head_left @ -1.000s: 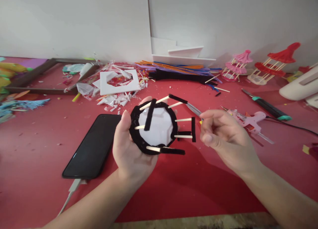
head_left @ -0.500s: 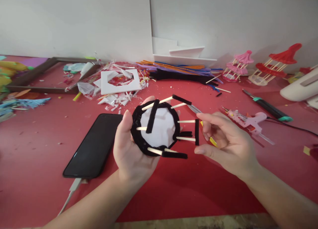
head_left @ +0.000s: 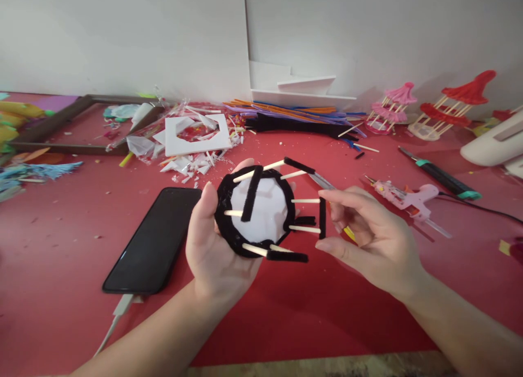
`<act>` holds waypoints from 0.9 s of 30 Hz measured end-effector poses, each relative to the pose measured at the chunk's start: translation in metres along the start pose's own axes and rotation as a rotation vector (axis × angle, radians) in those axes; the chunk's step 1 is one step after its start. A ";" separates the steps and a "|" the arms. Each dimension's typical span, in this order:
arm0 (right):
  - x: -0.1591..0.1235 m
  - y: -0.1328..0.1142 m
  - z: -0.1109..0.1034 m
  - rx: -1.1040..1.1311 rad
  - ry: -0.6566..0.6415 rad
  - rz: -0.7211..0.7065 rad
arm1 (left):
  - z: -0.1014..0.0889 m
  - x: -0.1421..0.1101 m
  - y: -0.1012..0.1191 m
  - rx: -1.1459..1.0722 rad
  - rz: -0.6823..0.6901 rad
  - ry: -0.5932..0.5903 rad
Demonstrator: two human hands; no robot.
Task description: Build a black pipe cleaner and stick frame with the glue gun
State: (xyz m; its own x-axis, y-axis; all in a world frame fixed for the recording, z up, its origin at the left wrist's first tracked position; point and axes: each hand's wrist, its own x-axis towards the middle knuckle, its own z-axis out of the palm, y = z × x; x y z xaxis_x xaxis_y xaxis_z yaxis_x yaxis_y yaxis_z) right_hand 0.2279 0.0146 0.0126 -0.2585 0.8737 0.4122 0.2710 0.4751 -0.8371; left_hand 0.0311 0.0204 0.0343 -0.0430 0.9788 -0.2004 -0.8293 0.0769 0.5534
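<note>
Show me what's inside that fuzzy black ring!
Inside the fuzzy black ring is a white disc. A black strip hides a bit of it. The ring's underside can't be seen, because it faces the left hand.

phone (head_left: 151,243) beside left grip (head_left: 212,254), near tabletop (head_left: 310,320) free

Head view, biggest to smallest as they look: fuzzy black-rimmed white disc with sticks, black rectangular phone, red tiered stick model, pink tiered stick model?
1. Disc with sticks and phone: too alike to rank
2. Red model
3. Pink model
</note>
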 end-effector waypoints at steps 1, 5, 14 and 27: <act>0.000 0.000 0.000 -0.008 -0.001 -0.007 | 0.001 0.000 0.000 -0.009 -0.005 0.012; 0.000 0.002 0.000 -0.022 -0.006 -0.012 | 0.005 0.000 0.001 -0.034 -0.016 0.043; 0.003 -0.001 -0.006 0.006 0.001 -0.007 | 0.010 0.001 0.005 -0.036 -0.096 0.178; 0.008 0.087 -0.177 -0.787 -0.010 0.589 | -0.002 0.014 0.007 -0.110 -0.225 0.239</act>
State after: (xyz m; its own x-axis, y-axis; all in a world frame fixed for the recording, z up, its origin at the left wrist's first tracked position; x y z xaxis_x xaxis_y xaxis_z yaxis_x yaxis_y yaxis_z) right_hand 0.4137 0.0812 0.0064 0.1093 0.9940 -0.0001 0.8986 -0.0988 -0.4275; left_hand 0.0237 0.0347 0.0336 0.0297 0.8666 -0.4982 -0.8875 0.2522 0.3857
